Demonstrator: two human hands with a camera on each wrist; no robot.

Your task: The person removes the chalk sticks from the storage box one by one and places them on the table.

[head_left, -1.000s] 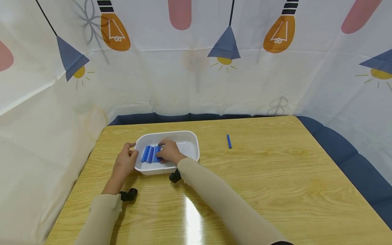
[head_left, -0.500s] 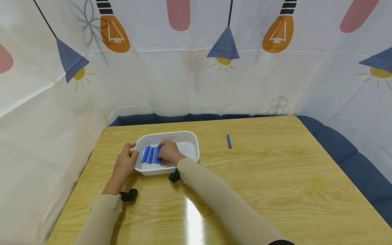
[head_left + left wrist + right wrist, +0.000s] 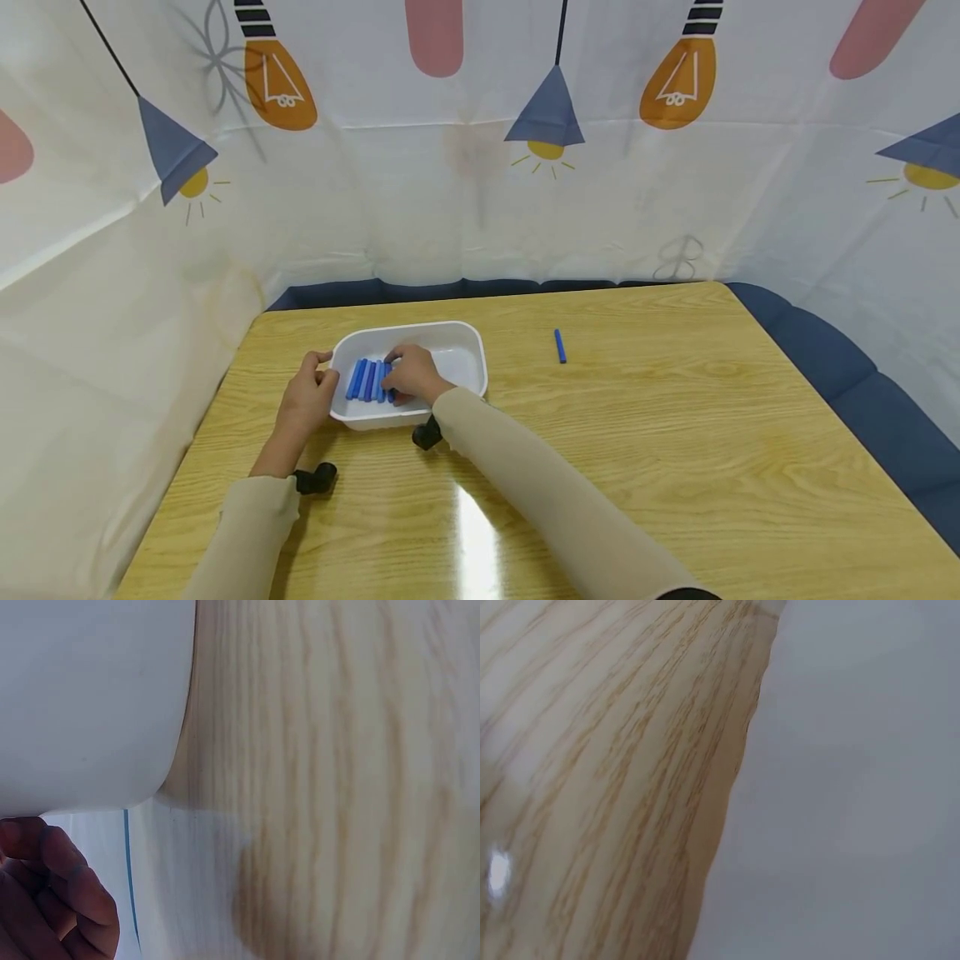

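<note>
A white plastic tray (image 3: 468, 358) stands on the table at the left in the head view. In its left part several short blue sticks (image 3: 365, 380), some lighter and some darker, lie side by side in a row. My right hand (image 3: 414, 372) reaches into the tray, thumb and index finger pinching the rightmost blue stick at its two ends; the hand partly covers it. My left hand (image 3: 305, 397) grips the tray's left rim between thumb and curled fingers. The left wrist view has those fingers (image 3: 79, 889) against the tray's outer wall (image 3: 90, 712).
One more blue stick (image 3: 560, 346) lies alone on the wooden table (image 3: 675, 417), right of the tray. Behind the table runs a dark blue padded edge (image 3: 337, 292), with a printed white curtain (image 3: 420, 192) around it. Each wrist carries a black camera (image 3: 317, 478).
The row of sticks and my right fingertips have shifted very slightly toward me inside the tray. My left hand has stayed on the rim, and the lone stick has not moved.
</note>
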